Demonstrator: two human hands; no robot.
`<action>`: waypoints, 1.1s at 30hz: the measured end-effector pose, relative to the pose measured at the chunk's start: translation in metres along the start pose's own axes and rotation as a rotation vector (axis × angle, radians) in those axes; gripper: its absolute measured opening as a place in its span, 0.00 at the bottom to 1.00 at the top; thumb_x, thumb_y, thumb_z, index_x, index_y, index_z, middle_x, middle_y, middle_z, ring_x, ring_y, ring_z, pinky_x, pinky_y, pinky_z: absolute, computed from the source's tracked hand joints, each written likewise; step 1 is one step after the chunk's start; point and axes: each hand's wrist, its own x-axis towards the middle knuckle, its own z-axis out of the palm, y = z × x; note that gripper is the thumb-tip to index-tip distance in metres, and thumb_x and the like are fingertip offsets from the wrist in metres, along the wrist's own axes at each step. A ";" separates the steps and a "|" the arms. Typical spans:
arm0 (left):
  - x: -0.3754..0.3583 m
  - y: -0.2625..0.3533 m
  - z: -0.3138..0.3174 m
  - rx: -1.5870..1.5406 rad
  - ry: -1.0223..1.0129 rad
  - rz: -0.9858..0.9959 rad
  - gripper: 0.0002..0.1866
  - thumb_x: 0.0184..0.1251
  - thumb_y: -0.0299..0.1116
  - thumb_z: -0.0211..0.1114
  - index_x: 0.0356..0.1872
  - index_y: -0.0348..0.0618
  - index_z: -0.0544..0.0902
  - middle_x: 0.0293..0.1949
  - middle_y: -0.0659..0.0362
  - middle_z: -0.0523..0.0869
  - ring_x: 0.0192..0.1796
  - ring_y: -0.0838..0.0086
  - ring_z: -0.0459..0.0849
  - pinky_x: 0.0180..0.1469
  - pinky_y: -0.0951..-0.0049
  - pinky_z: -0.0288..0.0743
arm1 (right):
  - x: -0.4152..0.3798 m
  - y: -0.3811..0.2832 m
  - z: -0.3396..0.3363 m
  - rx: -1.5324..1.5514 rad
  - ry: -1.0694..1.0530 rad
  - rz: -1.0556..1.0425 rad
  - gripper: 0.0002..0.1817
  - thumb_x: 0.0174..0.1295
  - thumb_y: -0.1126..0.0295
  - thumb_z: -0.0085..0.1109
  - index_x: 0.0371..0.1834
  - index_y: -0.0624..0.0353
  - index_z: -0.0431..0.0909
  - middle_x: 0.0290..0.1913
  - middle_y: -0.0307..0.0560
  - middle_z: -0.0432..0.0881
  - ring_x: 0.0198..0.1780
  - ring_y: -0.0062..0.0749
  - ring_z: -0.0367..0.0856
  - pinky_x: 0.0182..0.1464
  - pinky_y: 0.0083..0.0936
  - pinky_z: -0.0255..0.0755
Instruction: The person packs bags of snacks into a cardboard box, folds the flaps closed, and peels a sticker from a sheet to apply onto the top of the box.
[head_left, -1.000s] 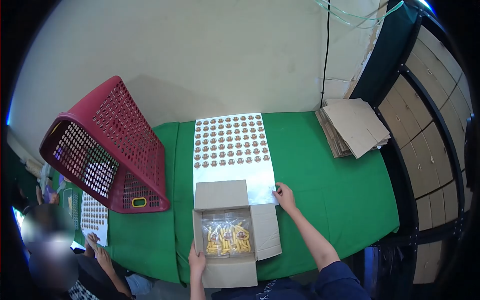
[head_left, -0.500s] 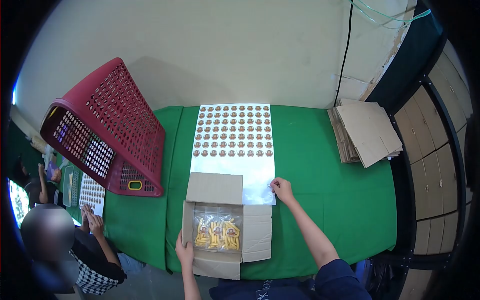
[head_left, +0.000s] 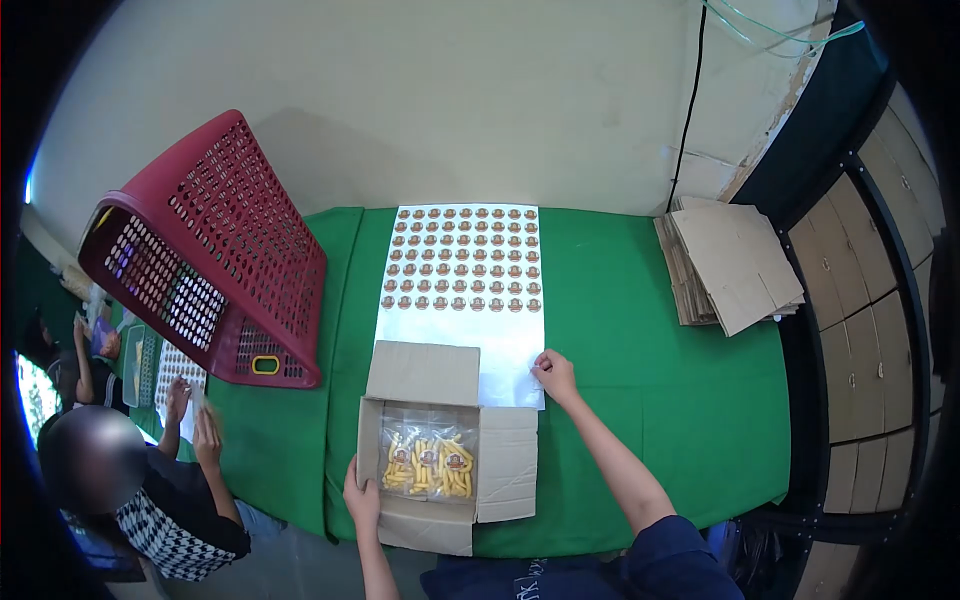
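Observation:
An open cardboard box (head_left: 425, 525) with its flaps spread stands at the table's front edge. Inside lie clear plastic bags (head_left: 428, 462) of yellow stick-shaped snacks, with round brown labels showing. My left hand (head_left: 362, 497) is closed on the box's left side, its fingers partly hidden. Behind the box lies a white sticker sheet (head_left: 460, 323) with rows of round brown stickers on its far part and a bare near part. My right hand (head_left: 556, 374) pinches the sheet's right edge near its lower corner; the fingertips are too small to see clearly.
A tipped red plastic basket (head_left: 250, 220) stands on the green-covered table (head_left: 660, 430) at left. Flattened cardboard boxes (head_left: 735, 265) are stacked at back right, near a rack of cartons (head_left: 850, 300). A co-worker (head_left: 185, 500) sits at left by another sticker sheet (head_left: 180, 365).
My right hand stays pinched at the sheet's edge, with a slight shift. The view has moved a little. The co-worker's hands have risen and parted, one holding something pale.

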 end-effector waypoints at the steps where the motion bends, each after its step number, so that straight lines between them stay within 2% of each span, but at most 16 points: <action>1: 0.000 0.003 0.000 0.008 0.003 -0.005 0.27 0.49 0.19 0.48 0.57 0.36 0.70 0.51 0.46 0.77 0.55 0.58 0.76 0.57 0.67 0.66 | -0.003 -0.011 -0.003 -0.001 -0.008 0.025 0.06 0.48 0.79 0.58 0.30 0.61 0.75 0.22 0.44 0.75 0.24 0.26 0.74 0.29 0.24 0.70; 5: -0.001 0.001 0.000 0.024 0.016 -0.012 0.27 0.49 0.19 0.49 0.57 0.37 0.70 0.51 0.46 0.77 0.55 0.59 0.76 0.57 0.66 0.66 | -0.009 -0.027 -0.007 -0.169 -0.032 -0.027 0.06 0.51 0.76 0.55 0.32 0.56 0.78 0.26 0.45 0.73 0.28 0.33 0.74 0.34 0.29 0.70; 11: -0.001 0.000 -0.001 0.034 0.021 -0.005 0.27 0.50 0.21 0.50 0.56 0.37 0.71 0.51 0.46 0.77 0.54 0.59 0.76 0.57 0.66 0.67 | -0.012 -0.030 -0.006 -0.312 -0.064 -0.130 0.11 0.56 0.75 0.50 0.35 0.50 0.82 0.31 0.49 0.72 0.36 0.41 0.75 0.40 0.35 0.70; 17: 0.000 -0.005 0.000 -0.024 0.026 0.001 0.26 0.50 0.21 0.51 0.56 0.36 0.71 0.51 0.46 0.77 0.54 0.59 0.76 0.57 0.67 0.67 | -0.012 -0.019 -0.010 -0.334 -0.107 -0.159 0.12 0.55 0.76 0.50 0.38 0.50 0.81 0.33 0.49 0.72 0.37 0.40 0.75 0.41 0.34 0.70; 20: 0.000 -0.008 0.000 -0.026 0.023 0.016 0.26 0.50 0.21 0.51 0.56 0.35 0.71 0.51 0.46 0.77 0.54 0.60 0.76 0.57 0.67 0.67 | -0.005 -0.013 -0.013 -0.259 -0.180 -0.132 0.12 0.52 0.75 0.54 0.40 0.53 0.79 0.30 0.47 0.74 0.34 0.35 0.76 0.38 0.31 0.71; 23: -0.002 0.003 -0.001 -0.016 0.023 0.001 0.26 0.50 0.20 0.51 0.56 0.34 0.70 0.51 0.46 0.77 0.55 0.60 0.76 0.57 0.67 0.66 | 0.000 -0.012 -0.015 -0.090 -0.144 0.033 0.12 0.48 0.74 0.60 0.39 0.57 0.77 0.26 0.45 0.76 0.28 0.30 0.77 0.33 0.27 0.72; 26: -0.001 0.000 -0.001 -0.023 0.032 -0.004 0.26 0.50 0.20 0.50 0.56 0.34 0.70 0.51 0.46 0.77 0.54 0.60 0.76 0.57 0.68 0.67 | 0.003 0.008 -0.007 -0.027 -0.005 0.010 0.12 0.46 0.72 0.63 0.34 0.60 0.76 0.23 0.44 0.78 0.24 0.29 0.77 0.30 0.25 0.72; 29: -0.001 0.001 -0.001 -0.032 0.034 -0.010 0.26 0.50 0.19 0.50 0.56 0.34 0.70 0.51 0.46 0.77 0.54 0.60 0.76 0.57 0.68 0.67 | -0.004 0.004 -0.004 -0.033 0.101 0.053 0.08 0.43 0.73 0.61 0.28 0.61 0.77 0.25 0.49 0.78 0.28 0.36 0.78 0.33 0.30 0.72; 33: -0.002 0.008 -0.001 -0.037 0.031 -0.024 0.26 0.50 0.19 0.50 0.55 0.34 0.71 0.51 0.46 0.77 0.54 0.60 0.76 0.57 0.68 0.67 | -0.003 0.009 0.003 -0.189 0.188 -0.014 0.05 0.42 0.74 0.61 0.23 0.61 0.77 0.23 0.48 0.79 0.26 0.38 0.78 0.32 0.31 0.73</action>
